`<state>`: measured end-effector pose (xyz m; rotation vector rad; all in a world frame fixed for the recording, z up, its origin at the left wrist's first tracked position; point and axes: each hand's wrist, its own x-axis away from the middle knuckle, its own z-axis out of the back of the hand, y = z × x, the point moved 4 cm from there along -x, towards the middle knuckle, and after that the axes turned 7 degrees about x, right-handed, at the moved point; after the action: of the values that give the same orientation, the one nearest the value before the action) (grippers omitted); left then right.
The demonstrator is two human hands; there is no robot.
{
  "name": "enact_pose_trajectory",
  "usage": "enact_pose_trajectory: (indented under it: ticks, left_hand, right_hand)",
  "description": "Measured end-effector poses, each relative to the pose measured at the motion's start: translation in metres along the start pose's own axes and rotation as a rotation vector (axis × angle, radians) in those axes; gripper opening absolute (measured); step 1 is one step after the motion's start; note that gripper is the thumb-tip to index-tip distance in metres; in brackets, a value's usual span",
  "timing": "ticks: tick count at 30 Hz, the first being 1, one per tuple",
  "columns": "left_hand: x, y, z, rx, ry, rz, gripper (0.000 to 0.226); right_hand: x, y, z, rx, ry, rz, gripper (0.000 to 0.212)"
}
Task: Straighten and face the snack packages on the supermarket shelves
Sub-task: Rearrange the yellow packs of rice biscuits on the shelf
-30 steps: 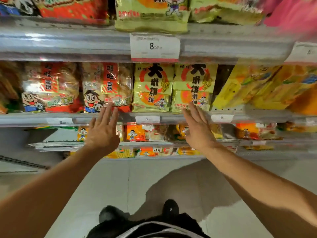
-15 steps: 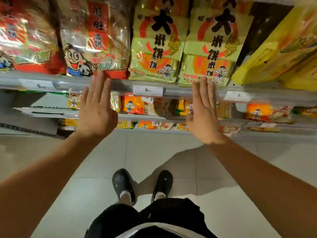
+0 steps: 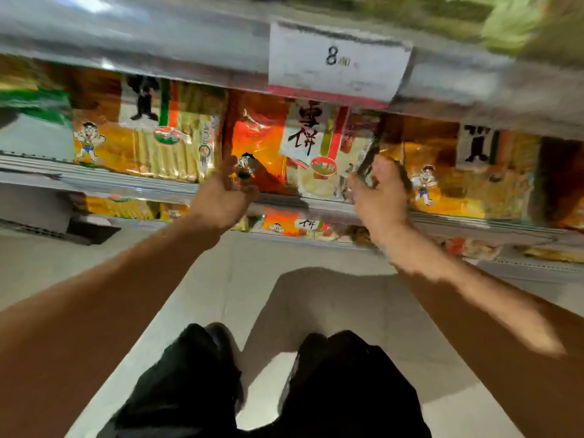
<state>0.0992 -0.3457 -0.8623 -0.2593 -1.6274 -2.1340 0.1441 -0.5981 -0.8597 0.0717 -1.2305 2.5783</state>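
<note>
An orange-red snack bag with a white label point(image 3: 300, 153) stands on a lower shelf point(image 3: 126, 181), straight ahead. My left hand point(image 3: 221, 197) is at its lower left corner, fingers curled on the bag's edge. My right hand point(image 3: 379, 191) is at its right edge, fingers curled round the dark side seam. A yellow bag with a cartoon boy point(image 3: 142, 143) stands to its left, another yellow-orange bag point(image 3: 458, 172) to its right. The picture is blurred by motion.
The shelf above carries a white price tag reading 8 point(image 3: 338, 61) on its metal front lip point(image 3: 158, 36). More snack bags point(image 3: 284, 226) lie on the lowest shelf. Pale floor tiles point(image 3: 252, 279) and my dark-clothed knees point(image 3: 316, 390) are below.
I have crouched to a lower shelf. Both hands went from flat and spread in front of the shelves to curled on the sides of the orange-red bag.
</note>
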Motion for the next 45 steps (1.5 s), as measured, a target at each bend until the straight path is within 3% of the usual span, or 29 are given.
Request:
enact_pose_trajectory:
  ticks: [5,9,14,18,22,25,28,31,34,36,39,41,43,45]
  left_hand:
    - [-0.01,-0.009,-0.016,-0.012,-0.039,-0.066,0.042]
    - [-0.014,0.002,-0.021,0.124,0.005,0.037,0.033]
    - [-0.015,0.016,-0.017,0.232,0.041,0.133,0.067]
    - [-0.007,0.016,-0.007,0.31,-0.018,0.145,0.052]
    - [0.011,0.022,0.004,0.325,-0.083,0.111,0.047]
    - [0.027,0.033,0.008,0.299,-0.07,0.064,0.045]
    - [0.049,0.042,0.019,0.259,0.018,0.013,0.04]
    - [0.078,0.043,0.033,0.283,0.021,0.077,0.04]
    - [0.113,0.04,0.048,0.253,-0.044,0.193,0.067]
    - [0.137,0.037,0.052,0.283,-0.142,0.259,0.059]
    - [0.164,0.028,0.052,0.241,-0.272,0.355,0.053]
    - [0.181,0.026,0.049,0.124,-0.323,0.386,0.064]
    - [0.194,0.031,0.044,0.047,-0.377,0.375,0.069]
    - [0.21,0.045,0.036,-0.033,-0.507,0.327,0.071]
  right_hand:
    - [-0.034,0.011,-0.033,-0.025,-0.066,-0.233,0.087]
    - [-0.043,0.005,-0.039,0.064,-0.154,-0.296,0.104]
    - [-0.039,-0.004,-0.028,-0.124,-0.165,-0.288,0.08]
    - [-0.024,-0.017,-0.009,-0.216,-0.115,-0.175,0.053]
    - [-0.009,-0.025,0.01,-0.21,-0.073,-0.16,0.077]
    - [0.007,-0.033,0.027,-0.234,-0.084,-0.162,0.079]
    - [0.039,-0.042,0.05,-0.234,-0.11,-0.155,0.064]
    - [0.085,-0.042,0.07,-0.324,-0.206,-0.157,0.038]
    - [0.142,-0.031,0.084,-0.239,-0.229,-0.297,0.021]
    - [0.185,-0.028,0.093,-0.232,-0.239,-0.388,0.017]
    - [0.239,-0.031,0.106,-0.259,-0.204,-0.453,0.02]
    - [0.276,-0.035,0.122,-0.291,-0.154,-0.466,0.028]
    - [0.309,-0.038,0.139,-0.297,-0.116,-0.475,0.039]
    - [0.341,-0.032,0.157,-0.335,-0.047,-0.527,0.035]
